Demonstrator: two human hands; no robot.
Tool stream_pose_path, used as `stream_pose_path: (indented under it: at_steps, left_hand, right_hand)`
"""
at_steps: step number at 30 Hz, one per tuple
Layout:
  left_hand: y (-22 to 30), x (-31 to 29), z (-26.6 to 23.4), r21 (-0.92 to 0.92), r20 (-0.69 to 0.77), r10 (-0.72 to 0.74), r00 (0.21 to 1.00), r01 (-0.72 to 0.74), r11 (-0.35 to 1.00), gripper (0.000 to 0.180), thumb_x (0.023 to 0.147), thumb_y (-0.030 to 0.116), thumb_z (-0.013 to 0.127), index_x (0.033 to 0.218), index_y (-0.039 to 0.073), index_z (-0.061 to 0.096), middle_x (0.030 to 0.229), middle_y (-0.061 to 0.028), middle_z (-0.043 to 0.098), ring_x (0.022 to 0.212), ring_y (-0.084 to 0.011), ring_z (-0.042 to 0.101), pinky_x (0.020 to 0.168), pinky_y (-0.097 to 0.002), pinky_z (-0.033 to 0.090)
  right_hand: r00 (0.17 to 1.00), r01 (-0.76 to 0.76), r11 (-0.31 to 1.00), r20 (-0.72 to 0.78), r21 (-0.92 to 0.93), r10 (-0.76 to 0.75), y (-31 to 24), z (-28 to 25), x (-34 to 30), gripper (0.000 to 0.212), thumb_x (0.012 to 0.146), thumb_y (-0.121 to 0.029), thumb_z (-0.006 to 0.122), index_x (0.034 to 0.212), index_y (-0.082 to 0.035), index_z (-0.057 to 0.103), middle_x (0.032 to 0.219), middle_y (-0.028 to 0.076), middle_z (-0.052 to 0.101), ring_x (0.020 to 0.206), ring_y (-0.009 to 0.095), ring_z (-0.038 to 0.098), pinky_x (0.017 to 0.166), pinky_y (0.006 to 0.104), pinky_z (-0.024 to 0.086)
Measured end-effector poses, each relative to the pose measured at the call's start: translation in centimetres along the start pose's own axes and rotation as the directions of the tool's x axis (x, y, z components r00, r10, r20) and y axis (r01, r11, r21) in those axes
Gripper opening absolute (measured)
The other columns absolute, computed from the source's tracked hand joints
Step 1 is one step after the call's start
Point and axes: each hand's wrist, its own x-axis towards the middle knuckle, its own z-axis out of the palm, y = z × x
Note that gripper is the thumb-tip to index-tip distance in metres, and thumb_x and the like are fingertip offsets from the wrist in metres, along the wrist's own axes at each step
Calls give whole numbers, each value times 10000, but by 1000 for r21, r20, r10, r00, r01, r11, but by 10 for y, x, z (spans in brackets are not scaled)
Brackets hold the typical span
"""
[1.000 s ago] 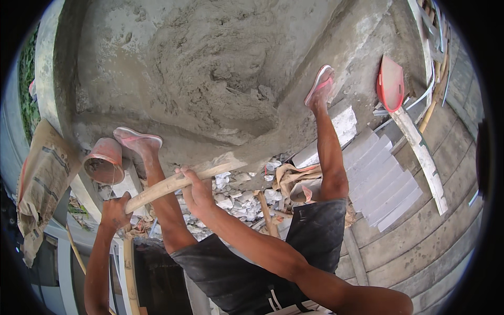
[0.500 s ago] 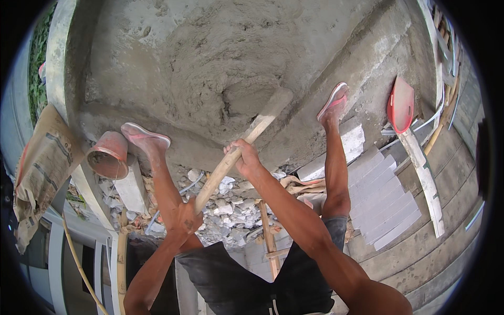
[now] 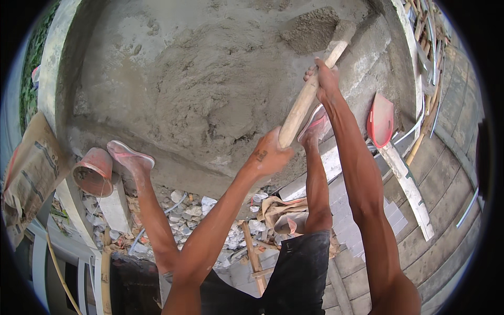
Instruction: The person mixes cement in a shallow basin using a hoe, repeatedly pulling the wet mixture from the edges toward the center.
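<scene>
Both of my hands are closed around the thick wooden handle of a hoe (image 3: 299,111). My left hand (image 3: 270,152) grips the handle's near end. Farther up, close to the head, my right hand (image 3: 323,80) wraps round it. The hoe's blade is coated or hidden by a heap of wet mortar (image 3: 310,30), so its edge does not show. Grey wet mortar (image 3: 210,84) spreads over the shallow mixing trough, with a rough mound and a hollow in the middle. The handle slants up to the right, above the trough's near right side.
My sandalled feet stand at the trough's near edge. A red bucket (image 3: 93,172) lies tipped at left beside a sack (image 3: 34,170). A red scoop (image 3: 380,121) rests at right by a white board (image 3: 407,191). Rubble (image 3: 194,210) and grey tiles (image 3: 388,215) lie nearer.
The hoe and both hands have swung up and to the right. The hoe's head has moved from the middle hollow to the far right, with mortar at its blade.
</scene>
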Motion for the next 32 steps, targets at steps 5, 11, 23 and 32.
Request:
stream_pose_path:
  at_steps: [5, 11, 23, 32]
  left_hand:
    - [-9, -3, -10, -97, -236, -97, 967, 75, 992, 402, 821, 133, 617, 1171, -54, 547, 815, -118, 608, 675, -193, 586, 608, -355, 476]
    - [-123, -154, 42, -309, -374, -338, 864, 228, 923, 270, 786, 104, 635, 1011, -33, 577, 789, -122, 606, 713, -204, 578, 676, -365, 503]
    - [-159, -198, 34, -286, -515, -122, 848, -36, 958, 223, 751, 77, 663, 933, -29, 589, 728, -73, 582, 678, -146, 547, 639, -358, 491]
    - [-72, -84, -65, -475, -515, -167, 840, -117, 872, 258, 785, 87, 652, 1014, -24, 606, 755, -94, 608, 633, -182, 577, 578, -349, 469]
  right_hand:
    - [985, -90, 957, 116, -276, 126, 32, 71, 6, 271, 934, -87, 594, 1012, 122, 441, 729, 138, 556, 543, 206, 578, 454, 353, 511]
    - [934, -33, 843, 283, -537, 216, 129, 93, -166, 349, 896, -112, 604, 1128, 48, 397, 801, 135, 570, 559, 185, 597, 494, 339, 500]
    - [944, 66, 860, 312, -506, 111, 90, 126, -271, 383, 780, -49, 613, 1134, 52, 506, 807, 115, 588, 600, 195, 604, 546, 337, 490]
    - [889, 397, 419, 455, -817, 43, 114, 248, -122, 556, 839, -219, 654, 1251, 76, 426, 1177, 331, 621, 1109, 383, 653, 1015, 448, 463]
